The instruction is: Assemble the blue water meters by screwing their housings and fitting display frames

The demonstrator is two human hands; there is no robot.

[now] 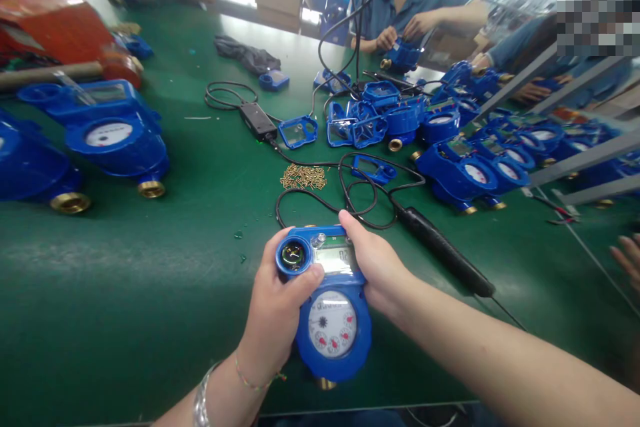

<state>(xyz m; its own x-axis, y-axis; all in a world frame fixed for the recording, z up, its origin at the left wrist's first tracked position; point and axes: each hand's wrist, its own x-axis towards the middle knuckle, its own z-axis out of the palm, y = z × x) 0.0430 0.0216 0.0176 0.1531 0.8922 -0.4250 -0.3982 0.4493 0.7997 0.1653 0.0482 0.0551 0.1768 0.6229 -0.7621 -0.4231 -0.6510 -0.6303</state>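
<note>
A blue water meter (364,330) is held over the near edge of the green table, its white dial and small LCD window facing up. My left hand (277,303) grips its left side, the thumb lying by the display and the round socket. Around the upper right corner my right hand (377,263) is closed, thumb along the top edge. The fingers beneath the meter are hidden. Just beyond it lie a heap of small brass screws (303,177), a looped black cable (345,190) and a black electric screwdriver (445,250).
Blue meters (117,130) stand at the left by an orange bag (55,23). More meters (465,170) crowd the right side beside grey metal bars (585,163). Blue frame covers (299,131) and a black adapter box (257,121) lie mid-table. Co-workers handle meters across the table.
</note>
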